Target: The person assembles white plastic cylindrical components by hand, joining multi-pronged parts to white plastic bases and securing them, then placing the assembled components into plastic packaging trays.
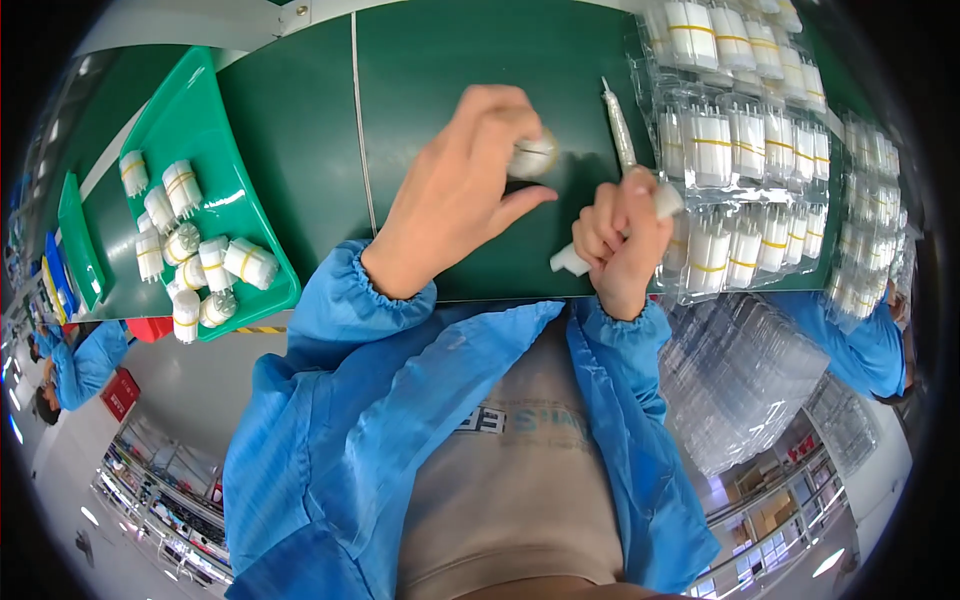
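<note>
My left hand (465, 180) curls its fingers over a small white bundle (535, 156) with a yellowish band, its thumb stretched out below. The palm hides part of that bundle. To the right, my right hand (627, 235) is closed around a white tube-like piece (571, 262), whose ends stick out on both sides of the fist. A slim whitish pen-like tool (618, 128) with a thin tip lies just beyond the right fingers, its near end at the fingertips; whether they touch it I cannot tell.
A green tray (225, 150) at left holds several white bundles with yellow bands. Clear plastic trays (690, 195) filled with similar bundles stand at right on the green table (300, 130). Below the table's right edge are stacked clear trays (735, 385). Co-workers in blue (850, 340) sit at both sides.
</note>
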`<state>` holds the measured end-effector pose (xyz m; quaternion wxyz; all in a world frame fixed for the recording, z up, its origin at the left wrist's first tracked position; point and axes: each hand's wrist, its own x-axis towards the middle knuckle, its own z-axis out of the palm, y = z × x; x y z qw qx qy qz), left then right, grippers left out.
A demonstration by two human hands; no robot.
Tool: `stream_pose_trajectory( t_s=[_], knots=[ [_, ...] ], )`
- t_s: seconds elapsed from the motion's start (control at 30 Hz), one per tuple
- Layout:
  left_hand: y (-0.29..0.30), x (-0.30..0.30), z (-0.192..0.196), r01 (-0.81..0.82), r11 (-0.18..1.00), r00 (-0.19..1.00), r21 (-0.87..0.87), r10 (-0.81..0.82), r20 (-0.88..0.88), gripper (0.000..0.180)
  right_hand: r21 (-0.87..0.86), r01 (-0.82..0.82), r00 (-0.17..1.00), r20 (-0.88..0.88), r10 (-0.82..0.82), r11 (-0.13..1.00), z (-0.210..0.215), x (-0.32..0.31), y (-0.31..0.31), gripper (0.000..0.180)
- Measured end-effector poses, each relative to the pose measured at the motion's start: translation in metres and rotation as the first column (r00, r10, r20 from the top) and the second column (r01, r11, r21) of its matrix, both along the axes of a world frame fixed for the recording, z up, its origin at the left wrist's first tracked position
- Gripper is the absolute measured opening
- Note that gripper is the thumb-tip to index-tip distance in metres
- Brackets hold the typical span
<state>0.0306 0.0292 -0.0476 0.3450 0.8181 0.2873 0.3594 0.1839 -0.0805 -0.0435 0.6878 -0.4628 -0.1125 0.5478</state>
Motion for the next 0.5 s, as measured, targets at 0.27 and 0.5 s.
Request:
stream_pose_trajectory(
  t_s=[0.27,0.5],
  knots=[
    [-0.009,0.027,-0.013,0.117,0.992,0.993,-0.043,-0.118,-0.001,0.053,0.663,-0.094,0.883,0.401,-0.246,0.743,0.013,0.007,-0.004,0.024],
    [-0.025,-0.001,-0.013,0.159,0.951,0.987,-0.264,-0.147,0.067,0.058,0.619,-0.084,0.816,0.492,-0.303,0.781,0.031,0.008,0.002,0.033]
  ],
)
